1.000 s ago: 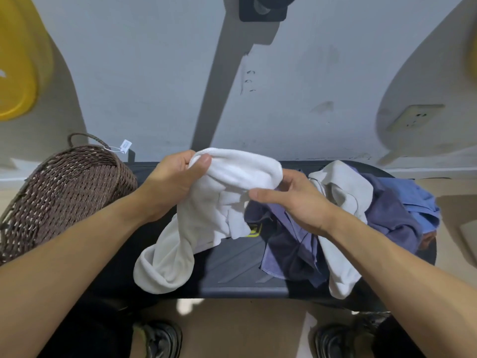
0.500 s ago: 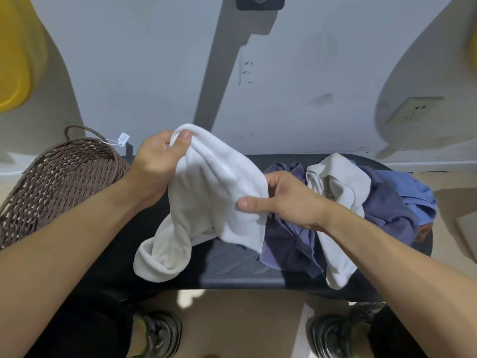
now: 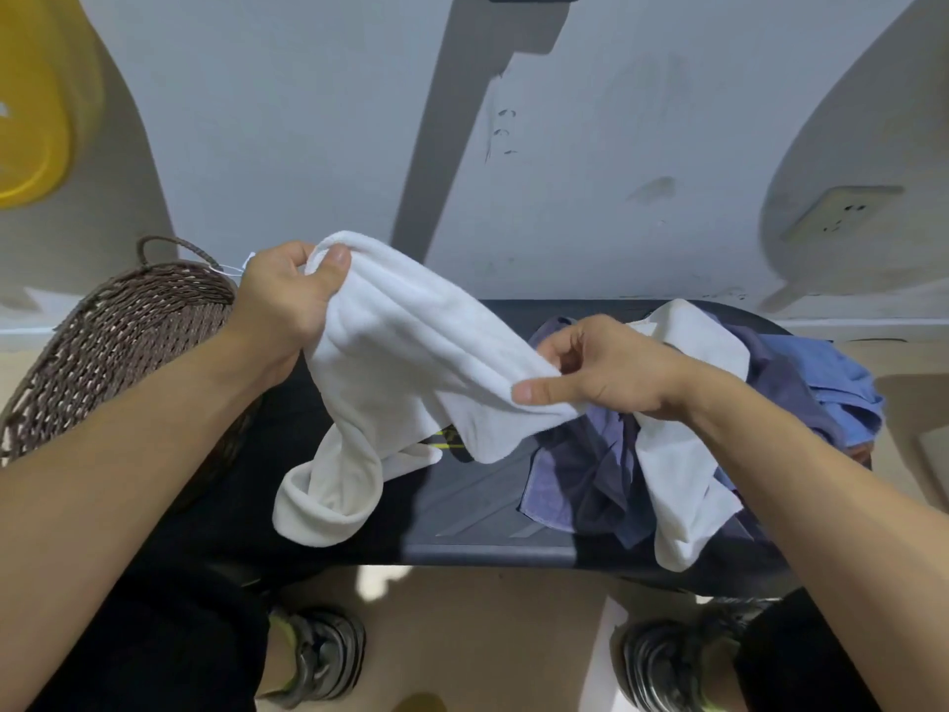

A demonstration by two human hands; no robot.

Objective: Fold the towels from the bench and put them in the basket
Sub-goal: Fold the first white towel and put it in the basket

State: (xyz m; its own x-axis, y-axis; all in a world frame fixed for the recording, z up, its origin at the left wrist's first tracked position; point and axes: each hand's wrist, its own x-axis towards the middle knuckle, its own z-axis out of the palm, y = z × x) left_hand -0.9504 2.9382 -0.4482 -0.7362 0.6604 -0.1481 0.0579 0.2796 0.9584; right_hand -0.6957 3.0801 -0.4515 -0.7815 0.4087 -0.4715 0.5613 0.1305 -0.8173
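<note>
Yellow plastic tub [image 3: 31, 141] upper left, well beyond left hand; wall socket [image 3: 834, 215] above right hand; grey shoes [image 3: 321, 655] on floor below hands.

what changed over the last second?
Left hand and right hand keep their grip on the white towel but have pulled apart, left up and outward, stretching it open. Towel pile, bench and basket unchanged.

White towel [image 3: 411, 352]: unfolded, held up over the table [image 3: 477, 511], upper corner high at left, lower end drooping in a rolled loop onto the table's front. Remaining towels: a second white towel [image 3: 678, 485], dark purple towel [image 3: 580, 485] and blue towel [image 3: 827, 372], heaped crumpled at the table's right. Woven brown basket [image 3: 118, 341]: at left, tilted.
</note>
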